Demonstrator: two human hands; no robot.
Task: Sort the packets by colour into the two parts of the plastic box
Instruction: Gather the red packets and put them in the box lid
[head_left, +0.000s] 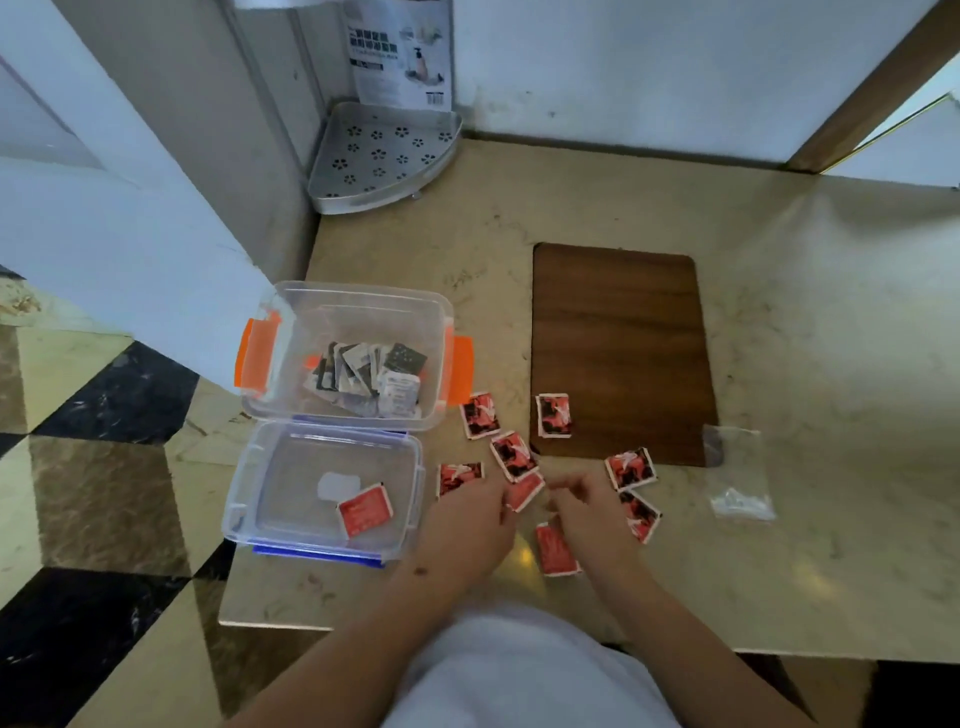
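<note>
A clear plastic box (291, 312) with orange clips stands open at the table's left; several black and white packets (369, 376) lie in its deep part. Its flat lid part (280, 499) lies nearer me with one red packet (363, 509) in it. Several red packets (480, 414) are scattered on the table to the right of the box. My left hand (467, 525) pinches a red packet (524, 491) at its fingertips. My right hand (589, 514) hovers beside it, fingers curled over the table, with red packets (556, 551) under and around it.
A dark wooden board (618, 353) lies on the table behind the packets, one red packet (554, 415) on its near left corner. A clear plastic bag (737, 478) lies at the right. A white perforated corner shelf (379, 156) leans in the far corner. The table's edge runs just left of the box.
</note>
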